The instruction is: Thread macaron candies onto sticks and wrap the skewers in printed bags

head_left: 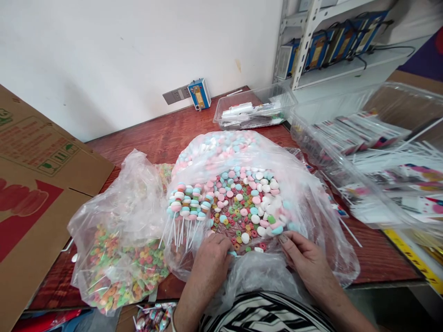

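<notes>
My right hand [304, 258] is closed, its thumb and fingertips pinching the lower end of a short candy stack [276, 226] with green, pink and blue pieces; any stick in it is hidden. Closed and palm down, my left hand [214, 253] has a light blue candy [232, 253] at its fingertips. Between and beyond both hands lies an opened clear plastic bag [311, 203] with loose pastel button candies [256, 200] and small fruit-coloured ring candies [238, 208]. Left of them, several candy skewers [188, 203] on white sticks rest in a bunch on the bag.
A second plastic bag [128, 267] of ring candies lies at left, beside a cardboard box [41, 184]. Clear bins [341, 173] with packets and white sticks stand at right; another clear bin [254, 121] sits at the back. A blue device [200, 94] is near the wall socket.
</notes>
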Demonstrator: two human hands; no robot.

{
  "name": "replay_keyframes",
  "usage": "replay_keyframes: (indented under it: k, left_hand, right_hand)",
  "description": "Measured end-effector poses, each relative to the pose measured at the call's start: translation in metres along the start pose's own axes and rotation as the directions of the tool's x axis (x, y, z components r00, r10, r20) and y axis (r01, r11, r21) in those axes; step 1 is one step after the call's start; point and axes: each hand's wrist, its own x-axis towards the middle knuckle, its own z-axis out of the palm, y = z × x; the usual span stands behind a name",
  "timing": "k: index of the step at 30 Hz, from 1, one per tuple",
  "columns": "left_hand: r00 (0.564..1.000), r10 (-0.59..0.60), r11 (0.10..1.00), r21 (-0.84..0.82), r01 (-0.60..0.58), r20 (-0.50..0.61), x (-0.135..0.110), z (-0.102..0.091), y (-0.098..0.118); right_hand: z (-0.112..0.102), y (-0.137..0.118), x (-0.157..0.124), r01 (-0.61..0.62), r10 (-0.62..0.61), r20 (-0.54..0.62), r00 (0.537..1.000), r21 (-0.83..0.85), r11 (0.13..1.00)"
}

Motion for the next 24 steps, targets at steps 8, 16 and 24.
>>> replay_keyframes:
  k: [8, 16, 24]
  left_hand:
    - [0.954, -0.213, 0.803, -0.593, 0.049, -0.209, 0.033, -0.012, -0.002]
    - [0.851, -0.091, 0.973, -0.228, -0.035, -0.517, 0.110, -0.012, -0.013]
    - [0.915, 0.064, 0.990, 0.142, -0.007, -0.399, 0.123, -0.001, -0.016]
  right_hand:
    - [0.000, 0.005, 0.002, 0.009, -0.008, 0.042, 0.999, -0.008, 1.000]
    - [-0.002, 0.005, 0.002, 0.059, -0.054, 0.072, 0.996, -0.058, 0.997]
    - [-0.004, 0.010, 0.005, 0.059, -0.057, 0.119, 0.991, -0.015, 0.998]
